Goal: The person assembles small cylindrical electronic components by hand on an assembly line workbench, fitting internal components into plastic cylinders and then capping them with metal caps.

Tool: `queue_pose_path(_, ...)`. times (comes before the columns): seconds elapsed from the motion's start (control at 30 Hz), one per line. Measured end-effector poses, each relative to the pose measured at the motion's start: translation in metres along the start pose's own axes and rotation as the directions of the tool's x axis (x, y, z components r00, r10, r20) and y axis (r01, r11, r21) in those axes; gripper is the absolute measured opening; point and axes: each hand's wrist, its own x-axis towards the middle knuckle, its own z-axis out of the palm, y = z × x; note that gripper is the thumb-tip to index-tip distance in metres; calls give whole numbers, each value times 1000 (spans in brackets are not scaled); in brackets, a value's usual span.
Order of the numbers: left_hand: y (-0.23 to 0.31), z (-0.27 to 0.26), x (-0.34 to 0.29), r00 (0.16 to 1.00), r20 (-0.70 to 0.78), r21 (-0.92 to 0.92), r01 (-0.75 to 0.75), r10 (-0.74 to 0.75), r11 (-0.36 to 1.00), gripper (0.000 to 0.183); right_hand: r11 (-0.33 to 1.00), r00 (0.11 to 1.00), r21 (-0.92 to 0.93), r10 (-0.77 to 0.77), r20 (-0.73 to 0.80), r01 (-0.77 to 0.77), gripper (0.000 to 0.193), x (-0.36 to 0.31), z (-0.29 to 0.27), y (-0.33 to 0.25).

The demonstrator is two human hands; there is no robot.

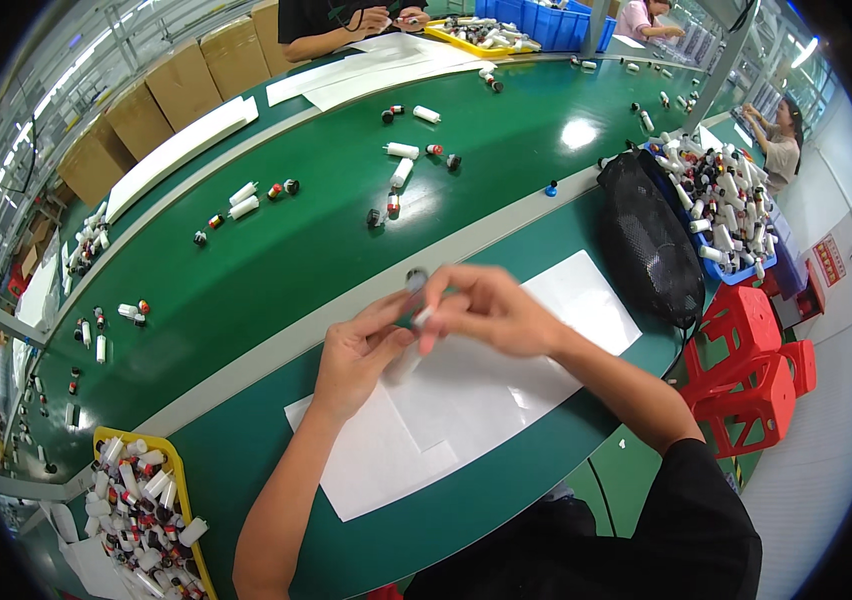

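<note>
Both hands meet above white paper sheets (496, 405) on the green bench. My left hand (354, 362) is closed, thumb and fingers pinched around a small whitish cylindrical part (404, 368), which is smeared by motion. My right hand (494, 308) is closed too, its fingertips pinching at the same spot. A small grey, roundish end (416, 278) sticks up between the hands. Whether it belongs to the same piece as the whitish part cannot be made out, and fingers cover most of it.
Beyond a pale rail, a green conveyor (316, 240) carries scattered white cylinders and small dark and red parts. A yellow bin (182, 480) stands at lower left, a blue bin (768, 268) at right beside a black mesh bag (649, 240). Red stools (746, 370) and several co-workers are around.
</note>
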Motion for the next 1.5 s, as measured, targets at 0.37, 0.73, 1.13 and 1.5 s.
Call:
queue_pose_path(0.37,-1,-15,-8,997,-50,96,66,-62,993,34,280,733,-898,-520,-438,-338,14,56,-173,-59)
queue_pose_path(0.73,5,-21,-21,999,-34,83,44,-41,996,23,410,980,-898,-47,-194,-158,16,170,-137,25)
queue_pose_path(1.13,6,-39,-40,990,-88,-80,100,-107,992,39,836,942,-529,-45,-334,-148,14,75,75,-32)
queue_pose_path(1.5,16,-55,-47,940,-329,-373,-45,-87,927,44,972,909,-232,-69,-412,-32,13,36,110,5)
